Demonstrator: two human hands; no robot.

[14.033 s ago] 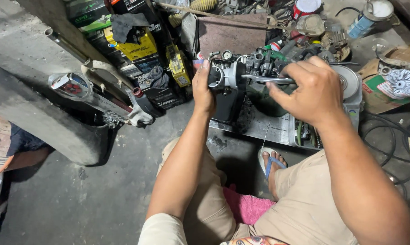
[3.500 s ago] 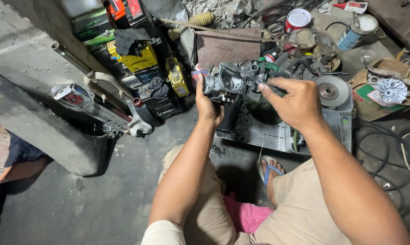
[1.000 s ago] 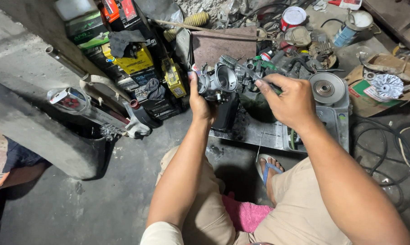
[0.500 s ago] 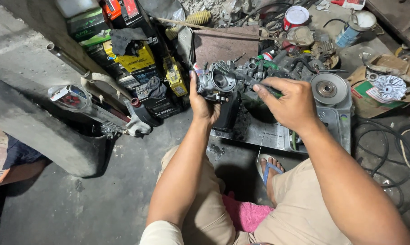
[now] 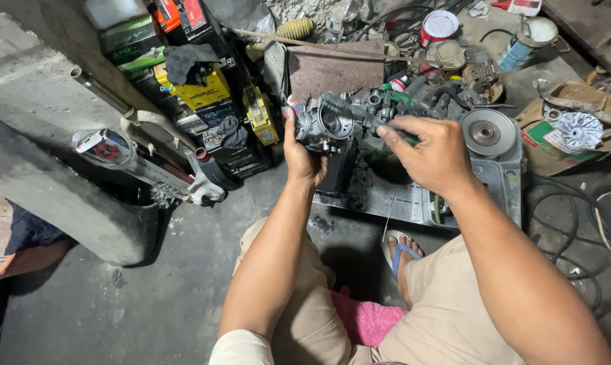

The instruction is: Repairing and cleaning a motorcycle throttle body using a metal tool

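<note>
Above cluttered floor: left hand [image 5: 304, 157] cradles carburetor [image 5: 327, 123] upright; right hand [image 5: 432, 152] pinches brush [image 5: 349, 109] against it.

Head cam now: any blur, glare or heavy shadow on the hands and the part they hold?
Head view: left hand and the grey metal carburettor are sharp and evenly lit; slight motion blur on the thin tool in the right hand; mild glare on the metal disc; deep shadow under the legs and on the floor; edges bow as with a wide lens.
</note>
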